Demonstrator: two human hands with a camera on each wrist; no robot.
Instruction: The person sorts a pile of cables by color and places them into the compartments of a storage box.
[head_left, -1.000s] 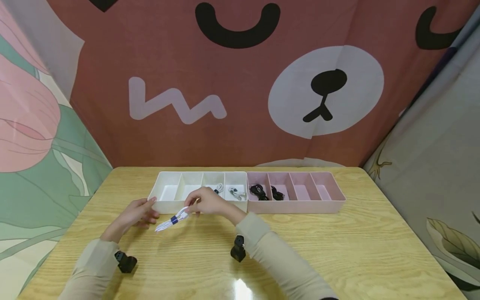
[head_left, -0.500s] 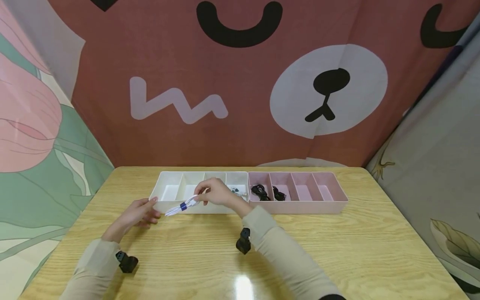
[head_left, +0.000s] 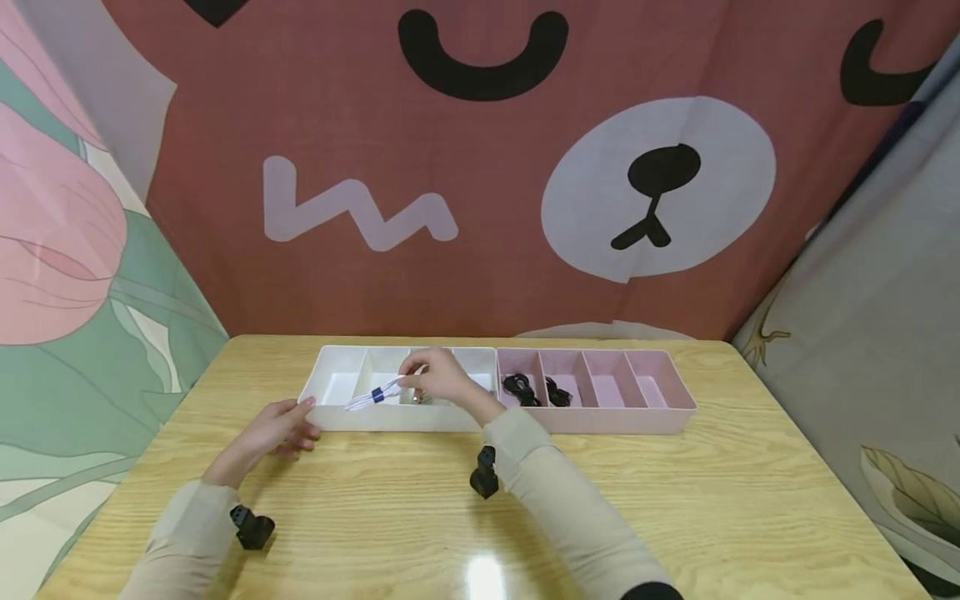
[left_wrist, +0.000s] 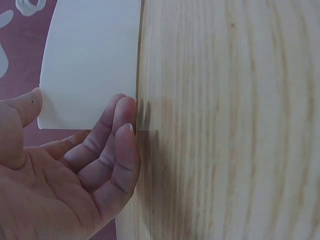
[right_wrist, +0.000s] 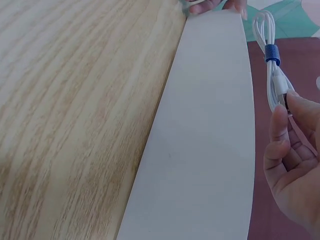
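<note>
A bundled white charging cable (head_left: 367, 398) with a blue strap (right_wrist: 271, 54) is pinched at its plug end by my right hand (head_left: 442, 375). The bundle hangs leftward over the second compartment from the left of the white divided box (head_left: 390, 419). In the right wrist view the thumb and index finger meet at the plug. My left hand (head_left: 276, 427) rests at the box's front left corner. Its thumb touches the rim and its relaxed, bent fingers lie by the lower corner. My right hand and sleeve partly hide the two right compartments of the white box.
A pink divided box (head_left: 600, 420) adjoins the white one on the right. Two bundled black cables (head_left: 521, 389) lie in its two left compartments. Both boxes stand on a wooden table (head_left: 360, 517), near its back edge. A patterned curtain (head_left: 480, 283) hangs behind.
My right hand has carried the white charging cable up, away and slightly right, from in front of the white box to over it. My left hand has stayed at the corner.
</note>
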